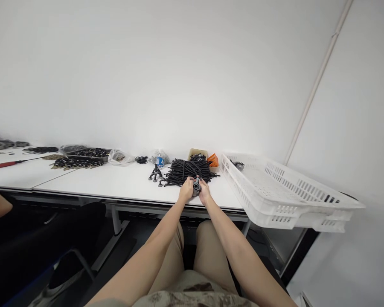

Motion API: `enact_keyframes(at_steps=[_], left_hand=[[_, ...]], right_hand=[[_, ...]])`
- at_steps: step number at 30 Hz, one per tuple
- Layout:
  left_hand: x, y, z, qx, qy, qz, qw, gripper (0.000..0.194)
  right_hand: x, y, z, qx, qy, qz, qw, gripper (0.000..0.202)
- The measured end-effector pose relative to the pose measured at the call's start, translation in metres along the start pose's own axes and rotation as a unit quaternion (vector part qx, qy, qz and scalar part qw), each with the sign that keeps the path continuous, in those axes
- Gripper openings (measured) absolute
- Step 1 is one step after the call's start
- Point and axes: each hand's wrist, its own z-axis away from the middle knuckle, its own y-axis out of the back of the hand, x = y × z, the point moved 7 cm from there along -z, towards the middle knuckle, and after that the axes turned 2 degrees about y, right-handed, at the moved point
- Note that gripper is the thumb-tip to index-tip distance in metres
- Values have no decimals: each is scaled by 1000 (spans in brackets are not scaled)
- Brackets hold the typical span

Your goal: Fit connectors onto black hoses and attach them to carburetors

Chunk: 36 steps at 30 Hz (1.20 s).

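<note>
Together, both hands grip fitting at table edge.

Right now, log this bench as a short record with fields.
Left hand: grips the small grey part from its left side
Right hand: grips the same part from the right
Behind the hands: bundle of black cords on the white table
Left of the bundle: small black fittings
Right: stacked white crates, overhanging the table edge
Far left: red-handled screwdriver
</note>
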Motion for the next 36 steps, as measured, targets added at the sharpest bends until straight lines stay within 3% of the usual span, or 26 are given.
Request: enact_keyframes(at_steps=[36], left_hand=[[0,-1,0,0,7,2,1000,38]], right_hand=[[7,5,-7,4,-10,-4,1000,26]])
